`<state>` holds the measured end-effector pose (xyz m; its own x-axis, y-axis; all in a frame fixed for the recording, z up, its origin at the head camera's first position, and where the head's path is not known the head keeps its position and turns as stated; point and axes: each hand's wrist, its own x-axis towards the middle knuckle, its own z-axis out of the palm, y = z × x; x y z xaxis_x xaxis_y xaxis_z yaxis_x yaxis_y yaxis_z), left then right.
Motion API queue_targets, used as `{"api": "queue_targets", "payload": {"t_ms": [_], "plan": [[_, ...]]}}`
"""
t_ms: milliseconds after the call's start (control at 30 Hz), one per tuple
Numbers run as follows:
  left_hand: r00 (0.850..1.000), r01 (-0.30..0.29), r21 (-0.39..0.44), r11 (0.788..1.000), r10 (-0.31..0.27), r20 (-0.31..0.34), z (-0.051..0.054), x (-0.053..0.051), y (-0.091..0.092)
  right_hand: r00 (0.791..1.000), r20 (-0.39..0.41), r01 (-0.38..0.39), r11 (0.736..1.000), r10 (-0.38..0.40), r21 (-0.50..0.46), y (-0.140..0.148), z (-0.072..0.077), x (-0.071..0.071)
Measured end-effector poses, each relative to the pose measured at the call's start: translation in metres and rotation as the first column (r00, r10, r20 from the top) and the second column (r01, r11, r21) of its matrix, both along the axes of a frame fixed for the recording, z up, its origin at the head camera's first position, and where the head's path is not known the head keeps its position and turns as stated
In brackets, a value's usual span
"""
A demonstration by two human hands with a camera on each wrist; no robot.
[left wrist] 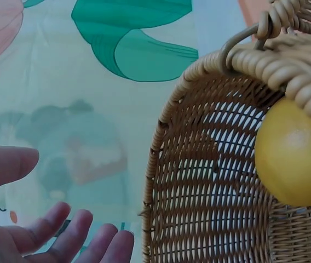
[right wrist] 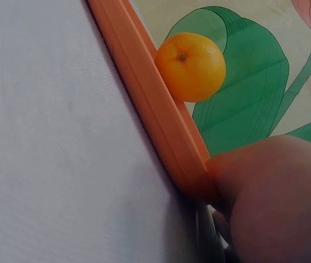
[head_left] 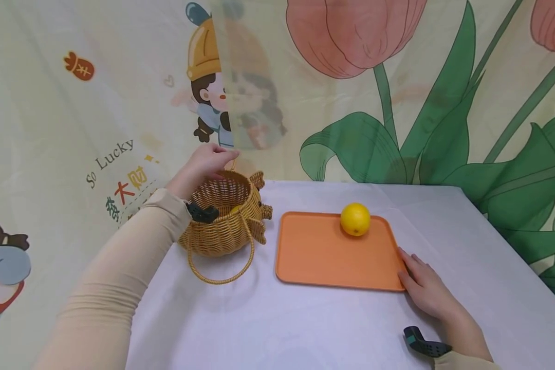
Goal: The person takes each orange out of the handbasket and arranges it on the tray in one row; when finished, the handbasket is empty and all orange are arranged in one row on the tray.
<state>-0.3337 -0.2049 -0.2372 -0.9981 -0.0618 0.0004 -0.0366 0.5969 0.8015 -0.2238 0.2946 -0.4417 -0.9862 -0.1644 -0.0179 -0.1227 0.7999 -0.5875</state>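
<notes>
My left hand (head_left: 209, 160) hovers over the far rim of a wicker basket (head_left: 217, 239) with an animal snout. In the left wrist view its thumb and fingers are spread apart with nothing between them. Inside the basket lies a smooth yellow fruit (left wrist: 295, 153), partly hidden by the rim in that view. My right hand (head_left: 427, 288) rests at the right edge of an orange tray (head_left: 324, 257), its fingertips touching the rim. An orange (head_left: 355, 219) sits on the tray near the far edge; its stem spot faces the right wrist camera.
One basket handle (head_left: 219, 281) hangs down onto the white tablecloth (head_left: 240, 318) on the near side. Behind the table stands a printed cloth backdrop (head_left: 259, 128) with tulips and cartoon figures. The basket stands left of the tray.
</notes>
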Motion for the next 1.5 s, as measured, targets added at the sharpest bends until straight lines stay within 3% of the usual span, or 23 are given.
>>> {"api": "queue_targets", "payload": {"t_ms": [300, 600, 833, 1067, 1367, 1500], "plan": [[0.999, 0.043, -0.024, 0.999, -0.042, 0.019, -0.003, -0.005, -0.004, 1.000, -0.001, 0.004, 1.000, -0.004, 0.000, 0.000, 0.000, 0.000], [0.986, 0.108, -0.034, 0.994, -0.103, 0.133, -0.011, -0.008, -0.013, 1.000, -0.003, 0.005, 1.000, -0.005, 0.002, 0.000, 0.001, 0.001], [0.976, 0.097, -0.045, 0.994, -0.087, 0.199, -0.019, -0.010, -0.020, 1.000, -0.009, 0.000, 1.000, 0.001, 0.007, -0.001, 0.001, 0.000], [0.971, 0.100, -0.106, 0.989, -0.074, 0.229, -0.024, -0.015, -0.026, 1.000, -0.017, 0.000, 1.000, 0.000, 0.015, 0.000, 0.000, 0.000], [0.963, 0.098, -0.106, 0.990, -0.068, 0.260, -0.033, -0.024, -0.033, 1.000, -0.023, -0.003, 1.000, 0.003, 0.014, 0.000, 0.001, 0.001], [0.952, 0.107, -0.119, 0.987, -0.067, 0.298, -0.036, -0.023, -0.033, 1.000, -0.017, 0.002, 1.000, -0.001, 0.010, -0.001, 0.002, 0.001]]}}
